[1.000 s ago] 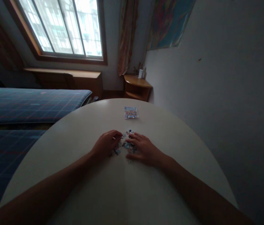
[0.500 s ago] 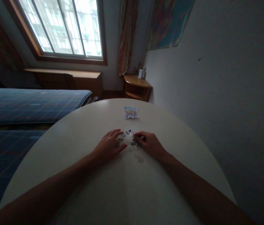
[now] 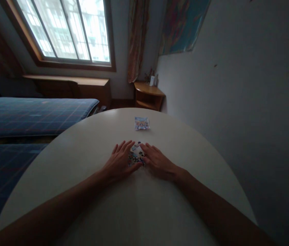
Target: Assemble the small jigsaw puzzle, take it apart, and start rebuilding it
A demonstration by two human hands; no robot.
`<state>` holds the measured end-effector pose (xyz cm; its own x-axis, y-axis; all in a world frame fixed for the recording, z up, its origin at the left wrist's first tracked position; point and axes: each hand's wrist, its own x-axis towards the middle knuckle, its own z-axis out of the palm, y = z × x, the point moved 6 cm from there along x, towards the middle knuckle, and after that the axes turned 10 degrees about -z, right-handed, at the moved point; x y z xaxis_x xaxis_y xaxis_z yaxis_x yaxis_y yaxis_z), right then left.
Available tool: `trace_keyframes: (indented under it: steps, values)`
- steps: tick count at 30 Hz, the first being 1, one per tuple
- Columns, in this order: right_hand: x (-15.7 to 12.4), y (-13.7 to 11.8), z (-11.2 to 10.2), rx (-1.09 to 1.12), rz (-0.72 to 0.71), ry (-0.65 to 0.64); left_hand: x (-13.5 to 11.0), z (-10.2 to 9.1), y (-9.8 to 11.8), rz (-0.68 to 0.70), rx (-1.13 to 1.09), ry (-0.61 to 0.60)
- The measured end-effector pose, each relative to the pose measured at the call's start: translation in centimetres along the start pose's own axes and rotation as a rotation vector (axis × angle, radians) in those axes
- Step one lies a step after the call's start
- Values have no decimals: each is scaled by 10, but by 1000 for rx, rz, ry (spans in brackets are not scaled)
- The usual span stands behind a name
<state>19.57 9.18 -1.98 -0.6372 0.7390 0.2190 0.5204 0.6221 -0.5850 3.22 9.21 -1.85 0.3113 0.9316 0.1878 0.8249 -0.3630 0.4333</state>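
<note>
Several small jigsaw puzzle pieces (image 3: pixel 135 157) lie in a loose heap on the pale round table (image 3: pixel 95 136), some showing blue and dark colours. My left hand (image 3: pixel 120 159) rests along the heap's left side, fingers stretched forward and thumb reaching across the near edge. On the opposite side is my right hand (image 3: pixel 157 161), its fingers extended and thumb apart, beside the pieces. Both hands cup the heap between them, and neither grips anything visible. Part of the heap is hidden by the fingers. Beyond it lies a printed picture packet (image 3: pixel 141 123).
A bed with a blue plaid mattress (image 3: pixel 37 116) stands to the left of the table. Past the far edge is a wooden corner shelf (image 3: pixel 149 89). The white wall (image 3: pixel 223 109) runs along the right, and a desk (image 3: pixel 93 82) sits below the window.
My right hand has gone from a pinch to stretched fingers and moved inward. The pale scattered pieces near it are now gathered or covered between my hands. My left hand stays nearly in place.
</note>
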Motion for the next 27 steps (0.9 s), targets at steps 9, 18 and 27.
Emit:
trace_keyframes:
  steps: [9,18,27]
  values:
    - [5,36,-32,322,54,643,-5,11,26,102,92,-73]
    - [1,48,-39,275,134,683,17,35,63,-2,106,4]
    - [8,16,-20,46,-51,288,38,25,26,-189,221,48]
